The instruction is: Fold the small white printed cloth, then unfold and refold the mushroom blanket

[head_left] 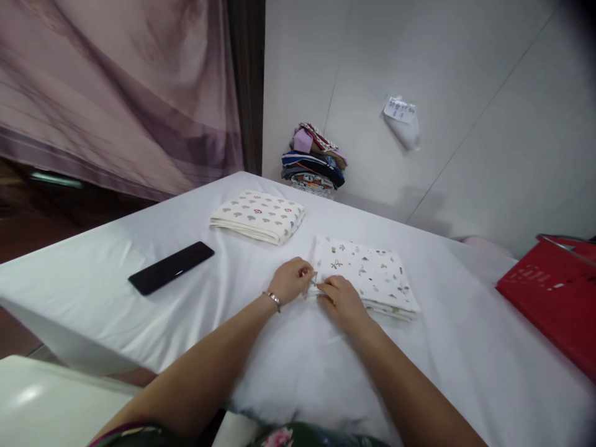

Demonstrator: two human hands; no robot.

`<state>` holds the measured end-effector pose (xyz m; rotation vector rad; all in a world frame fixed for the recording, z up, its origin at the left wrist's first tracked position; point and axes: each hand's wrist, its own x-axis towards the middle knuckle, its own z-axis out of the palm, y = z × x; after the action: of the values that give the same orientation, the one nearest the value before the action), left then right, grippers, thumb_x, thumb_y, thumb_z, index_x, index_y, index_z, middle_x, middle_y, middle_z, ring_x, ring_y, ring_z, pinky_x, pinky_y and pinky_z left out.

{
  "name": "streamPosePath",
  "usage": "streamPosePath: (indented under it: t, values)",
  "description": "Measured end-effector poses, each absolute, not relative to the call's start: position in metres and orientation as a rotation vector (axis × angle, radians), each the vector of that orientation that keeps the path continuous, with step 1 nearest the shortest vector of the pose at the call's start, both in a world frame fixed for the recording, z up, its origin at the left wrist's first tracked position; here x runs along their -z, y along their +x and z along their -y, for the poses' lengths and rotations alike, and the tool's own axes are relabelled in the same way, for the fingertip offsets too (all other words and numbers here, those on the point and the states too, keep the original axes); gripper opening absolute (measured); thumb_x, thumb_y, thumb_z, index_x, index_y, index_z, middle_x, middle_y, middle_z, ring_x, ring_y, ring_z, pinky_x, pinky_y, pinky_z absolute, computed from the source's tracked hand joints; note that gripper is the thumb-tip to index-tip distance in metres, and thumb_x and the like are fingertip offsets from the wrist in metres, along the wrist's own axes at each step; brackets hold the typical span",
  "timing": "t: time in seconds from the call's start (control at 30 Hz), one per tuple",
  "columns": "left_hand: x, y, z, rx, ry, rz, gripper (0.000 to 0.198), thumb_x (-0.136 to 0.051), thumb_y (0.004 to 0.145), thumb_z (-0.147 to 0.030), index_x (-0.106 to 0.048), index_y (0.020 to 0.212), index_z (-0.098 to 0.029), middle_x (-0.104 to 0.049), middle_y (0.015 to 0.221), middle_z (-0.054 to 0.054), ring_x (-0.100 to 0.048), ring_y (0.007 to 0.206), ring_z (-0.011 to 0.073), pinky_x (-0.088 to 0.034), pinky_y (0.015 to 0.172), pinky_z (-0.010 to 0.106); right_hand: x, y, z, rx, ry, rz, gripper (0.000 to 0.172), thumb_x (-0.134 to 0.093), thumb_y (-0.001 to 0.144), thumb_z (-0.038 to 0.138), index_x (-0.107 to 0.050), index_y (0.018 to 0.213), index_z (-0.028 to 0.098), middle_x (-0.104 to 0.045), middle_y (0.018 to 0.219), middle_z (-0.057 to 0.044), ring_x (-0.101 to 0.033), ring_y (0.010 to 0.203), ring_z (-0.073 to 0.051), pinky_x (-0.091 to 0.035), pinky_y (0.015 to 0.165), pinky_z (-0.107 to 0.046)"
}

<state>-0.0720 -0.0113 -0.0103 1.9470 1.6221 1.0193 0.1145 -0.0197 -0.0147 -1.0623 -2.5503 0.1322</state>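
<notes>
A folded white cloth (372,273) with small printed figures lies on the white-covered table. At its near left corner, my left hand (292,278) pinches the cloth's edge between thumb and fingers, and a bracelet sits on that wrist. My right hand (343,301) is beside it, fingertips closed on the same corner and partly covering the front edge. The fingertips of both hands almost meet. Farther back and left lies a second folded cloth (258,214), cream with grey and red motifs, which neither hand touches.
A flat black object (171,268) like a phone lies left on the white tablecloth (116,267). A red bag (554,298) stands at the right edge. Behind the table, a pile of folded fabrics (314,158) rests near the wall. A pink curtain (116,87) hangs at left.
</notes>
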Motion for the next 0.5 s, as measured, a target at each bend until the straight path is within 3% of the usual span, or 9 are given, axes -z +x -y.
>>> streamPosePath:
  t: [0.23,0.5]
  values:
    - [0.022,-0.068,0.01,-0.796,1.902,-1.537,0.016,-0.052,0.073,-0.032,-0.062,0.069,-0.02,-0.06,0.067,-0.002,-0.052,0.063,0.0125,-0.037,0.058,0.024,0.003,0.12,0.016,-0.304,-1.066,2.36,0.015,-0.051,0.084,0.018,-0.065,0.089,0.022,-0.058,0.091,-0.004,-0.052,0.086,-0.017,-0.043,0.077,-0.031]
    - [0.018,-0.073,0.006,-0.708,1.922,-1.506,0.018,-0.05,0.073,-0.036,-0.059,0.071,-0.021,-0.059,0.064,-0.003,-0.052,0.061,0.0128,-0.037,0.058,0.024,0.008,0.125,0.025,-0.188,-1.011,2.468,0.018,-0.05,0.085,0.017,-0.063,0.098,0.019,-0.06,0.097,-0.007,-0.052,0.093,-0.019,-0.041,0.082,-0.034]
